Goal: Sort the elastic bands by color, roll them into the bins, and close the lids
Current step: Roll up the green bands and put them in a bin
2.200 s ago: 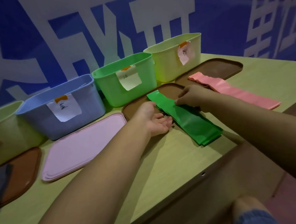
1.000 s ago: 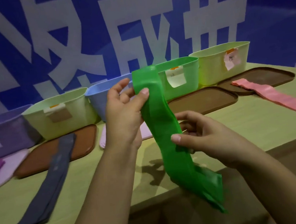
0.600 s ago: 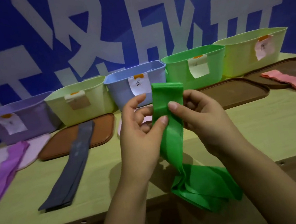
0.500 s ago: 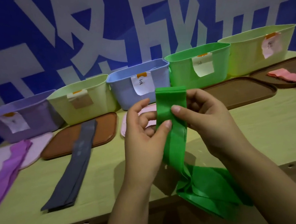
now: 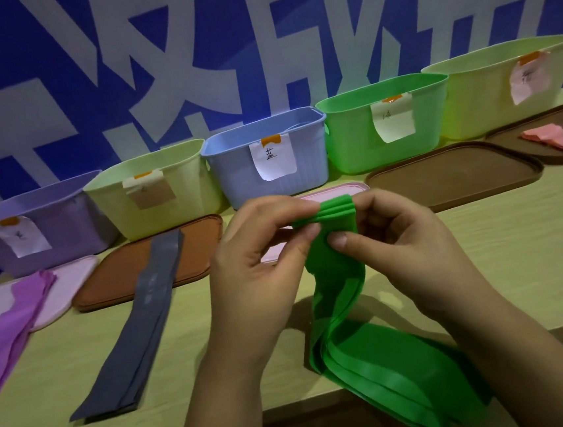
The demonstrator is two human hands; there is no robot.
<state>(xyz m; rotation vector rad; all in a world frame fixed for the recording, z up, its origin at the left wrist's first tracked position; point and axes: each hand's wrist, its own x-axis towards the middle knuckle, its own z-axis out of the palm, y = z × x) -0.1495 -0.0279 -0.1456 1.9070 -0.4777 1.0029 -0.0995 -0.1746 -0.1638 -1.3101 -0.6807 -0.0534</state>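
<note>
Both hands pinch the top end of the green band (image 5: 333, 263): left hand (image 5: 261, 267) and right hand (image 5: 400, 250) face each other, starting a roll; its length hangs below them onto the worktop (image 5: 518, 259), the green bin (image 5: 352, 137) beyond the right hand

"蓝" on blue bin's label (image 5: 272, 157)
</note>
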